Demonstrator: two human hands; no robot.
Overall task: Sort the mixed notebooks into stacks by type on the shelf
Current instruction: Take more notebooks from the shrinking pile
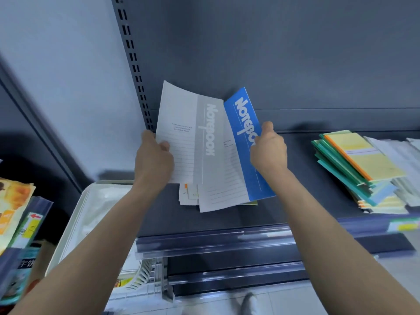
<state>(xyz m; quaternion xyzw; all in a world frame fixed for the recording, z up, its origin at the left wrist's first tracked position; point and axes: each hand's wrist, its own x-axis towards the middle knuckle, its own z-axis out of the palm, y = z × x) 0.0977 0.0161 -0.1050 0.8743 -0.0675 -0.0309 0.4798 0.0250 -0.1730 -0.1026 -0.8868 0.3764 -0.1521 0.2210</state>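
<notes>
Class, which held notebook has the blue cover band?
The blue notebook gripped by the right hand; the left hand holds a grey notebook.

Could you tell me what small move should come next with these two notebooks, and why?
Probably draw them apart: the left hand grips the grey notebook, the right hand the blue notebook, and they overlap. Different colours suggest separate stacks on the shelf.
</notes>
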